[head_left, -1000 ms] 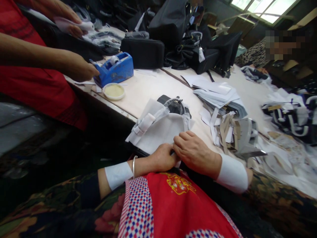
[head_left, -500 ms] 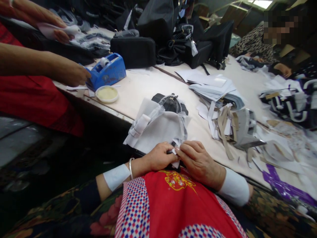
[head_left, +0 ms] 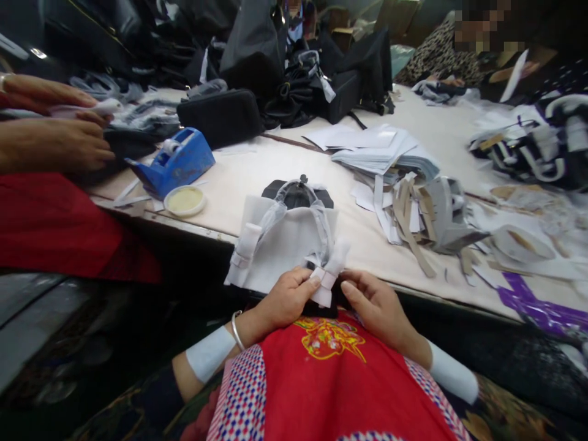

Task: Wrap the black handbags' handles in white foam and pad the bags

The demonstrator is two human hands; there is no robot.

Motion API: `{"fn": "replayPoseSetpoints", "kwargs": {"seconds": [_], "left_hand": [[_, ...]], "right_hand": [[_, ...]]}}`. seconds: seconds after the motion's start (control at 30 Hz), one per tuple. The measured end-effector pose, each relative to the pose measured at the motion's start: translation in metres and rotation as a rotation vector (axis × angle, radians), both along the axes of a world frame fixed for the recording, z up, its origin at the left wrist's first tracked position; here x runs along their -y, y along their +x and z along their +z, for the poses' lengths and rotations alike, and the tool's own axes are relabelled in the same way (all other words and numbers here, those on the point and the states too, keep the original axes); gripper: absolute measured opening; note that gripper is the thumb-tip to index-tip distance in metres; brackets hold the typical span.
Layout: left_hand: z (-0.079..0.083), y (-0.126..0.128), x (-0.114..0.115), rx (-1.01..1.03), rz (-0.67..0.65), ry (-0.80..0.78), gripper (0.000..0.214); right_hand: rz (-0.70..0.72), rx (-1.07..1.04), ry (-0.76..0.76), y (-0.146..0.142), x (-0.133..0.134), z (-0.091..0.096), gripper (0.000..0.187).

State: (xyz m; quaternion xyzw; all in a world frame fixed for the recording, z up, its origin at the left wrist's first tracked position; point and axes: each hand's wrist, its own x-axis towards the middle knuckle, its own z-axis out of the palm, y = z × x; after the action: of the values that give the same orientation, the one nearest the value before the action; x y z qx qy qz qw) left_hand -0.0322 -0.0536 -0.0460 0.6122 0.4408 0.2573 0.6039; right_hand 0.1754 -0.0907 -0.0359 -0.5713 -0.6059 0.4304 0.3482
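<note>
A black handbag [head_left: 298, 196] lies on the table's near edge in front of me. A white sheet [head_left: 287, 251] covers its front, and its looped handles [head_left: 271, 214] are sheathed in clear plastic. White foam wrap [head_left: 248, 242] surrounds the left handle's base. My left hand [head_left: 291, 297] pinches another piece of white foam wrap [head_left: 328, 275] at the right handle's base, thumb on top. Just right of that wrap is my right hand [head_left: 379, 306], thumb and fingers apart, fingertips beside the bag's edge. Whether they touch the bag is hard to tell.
A blue tape dispenser [head_left: 184, 162] and a round dish [head_left: 185, 201] stand left. To the right are stacked white sheets [head_left: 386, 153], paper strips [head_left: 408, 214], a grey tape dispenser [head_left: 452, 214] and purple tape [head_left: 542, 306]. A co-worker's hands [head_left: 59, 125] hold something white at left. Black bags [head_left: 220, 116] fill the back.
The foam wrap now stands around the right handle's base, where a small white strip was between my fingers. My right hand has come away from my left. The co-worker's hand has left the blue dispenser.
</note>
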Motion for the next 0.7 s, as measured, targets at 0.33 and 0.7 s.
{"fn": "replayPoseSetpoints", "kwargs": {"seconds": [0.33, 0.7], "left_hand": [[0.011, 0.004, 0.005, -0.053, -0.06, 0.163, 0.035], [-0.001, 0.01, 0.004, 0.194, 0.071, -0.237, 0.043]], "right_hand": [[-0.04, -0.213, -0.266, -0.025, -0.022, 0.006, 0.035], [0.066, -0.025, -0.123, -0.026, -0.04, 0.011, 0.031]]}}
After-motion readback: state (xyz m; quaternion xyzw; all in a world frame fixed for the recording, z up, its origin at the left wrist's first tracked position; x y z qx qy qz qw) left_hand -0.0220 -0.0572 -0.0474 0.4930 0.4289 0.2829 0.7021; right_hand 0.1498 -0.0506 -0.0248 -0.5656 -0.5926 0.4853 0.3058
